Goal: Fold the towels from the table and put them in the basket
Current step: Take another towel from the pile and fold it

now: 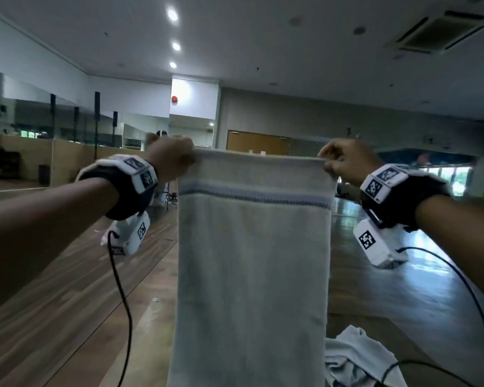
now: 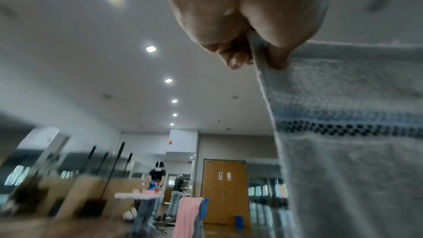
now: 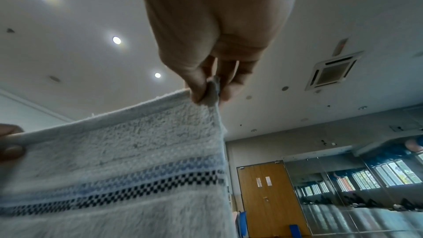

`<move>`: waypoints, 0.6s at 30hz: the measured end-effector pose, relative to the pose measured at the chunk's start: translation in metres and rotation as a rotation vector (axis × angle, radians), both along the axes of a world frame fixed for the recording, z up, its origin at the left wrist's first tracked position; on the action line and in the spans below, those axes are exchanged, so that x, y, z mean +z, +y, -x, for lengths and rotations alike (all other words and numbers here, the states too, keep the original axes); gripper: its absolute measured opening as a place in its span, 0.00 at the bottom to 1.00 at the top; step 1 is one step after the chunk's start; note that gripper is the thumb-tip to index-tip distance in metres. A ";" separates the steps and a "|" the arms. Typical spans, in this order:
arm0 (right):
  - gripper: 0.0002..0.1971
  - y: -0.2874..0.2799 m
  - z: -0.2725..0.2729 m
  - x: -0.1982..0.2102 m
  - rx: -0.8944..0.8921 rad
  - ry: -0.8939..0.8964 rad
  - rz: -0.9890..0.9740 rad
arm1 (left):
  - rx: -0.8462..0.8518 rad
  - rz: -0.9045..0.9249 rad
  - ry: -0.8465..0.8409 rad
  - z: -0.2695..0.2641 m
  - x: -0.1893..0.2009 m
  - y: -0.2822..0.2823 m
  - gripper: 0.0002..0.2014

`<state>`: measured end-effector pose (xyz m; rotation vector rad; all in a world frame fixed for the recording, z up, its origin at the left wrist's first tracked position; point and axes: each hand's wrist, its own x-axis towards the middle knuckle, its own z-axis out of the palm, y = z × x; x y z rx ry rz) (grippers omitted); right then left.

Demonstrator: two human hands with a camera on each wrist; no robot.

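- Up in front of me, the pale grey towel (image 1: 252, 261) with its blue checked stripe hangs full length from its top edge, stretched between my hands.
- Low at the right, a crumpled white towel (image 1: 355, 356) lies in a heap.
- My left hand (image 1: 170, 157) pinches the top left corner.
- My right hand (image 1: 347, 160) pinches the top right corner between thumb and fingers (image 3: 228, 75).
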<state>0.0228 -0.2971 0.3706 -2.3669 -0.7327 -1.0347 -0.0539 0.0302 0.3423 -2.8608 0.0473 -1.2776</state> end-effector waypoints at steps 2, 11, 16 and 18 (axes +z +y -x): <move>0.10 -0.001 -0.002 0.009 -0.007 -0.033 -0.054 | -0.072 0.156 -0.163 -0.002 0.008 0.012 0.13; 0.05 0.002 -0.002 -0.009 0.008 0.050 -0.132 | -0.220 0.390 -0.125 0.003 -0.010 0.031 0.13; 0.05 0.005 -0.016 -0.053 -0.034 0.166 -0.104 | -0.282 0.417 0.030 -0.008 -0.051 0.034 0.10; 0.05 0.005 -0.024 -0.071 -0.031 0.226 -0.087 | -0.296 0.440 0.082 -0.016 -0.069 0.036 0.09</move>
